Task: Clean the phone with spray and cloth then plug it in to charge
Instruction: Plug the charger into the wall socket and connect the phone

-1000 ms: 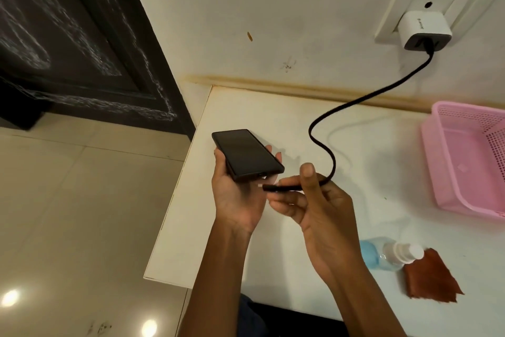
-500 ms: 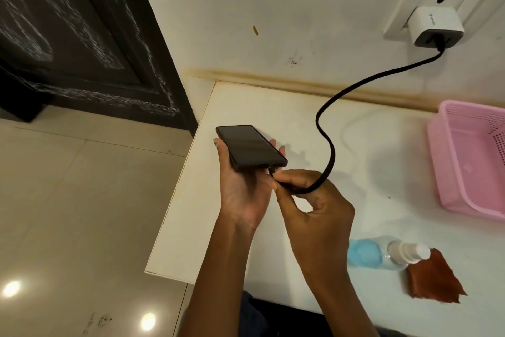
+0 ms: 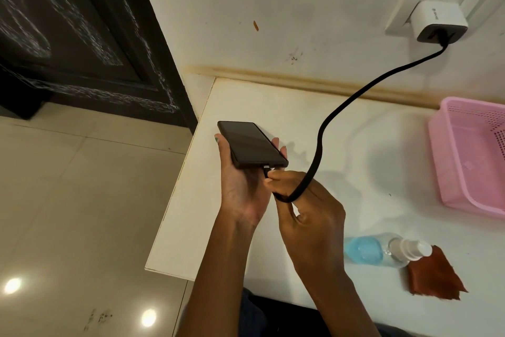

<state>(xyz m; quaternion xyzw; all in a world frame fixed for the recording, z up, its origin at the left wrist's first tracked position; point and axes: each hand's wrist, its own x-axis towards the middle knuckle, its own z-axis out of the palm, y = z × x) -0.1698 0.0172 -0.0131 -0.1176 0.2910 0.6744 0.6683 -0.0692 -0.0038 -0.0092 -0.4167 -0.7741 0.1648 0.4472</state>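
Since a second ago, the right hand has brought the cable plug from just beside the phone into its bottom port. From the head view, the left hand cradles the phone above the desk; the right grip pinches the plug. Push straight, bracing the phone, until it seats fully.

You get warm, fairly dim indoor light. Two bright spots of glare sit on the glossy floor at lower left, likely ceiling lamps mirrored. Soft shadows of the cable and the hands spread rightward over the white surface. The phone screen is dark with a faint sheen. Wide-angle bending tilts the wall and door at the edges; focus is mostly sharp.
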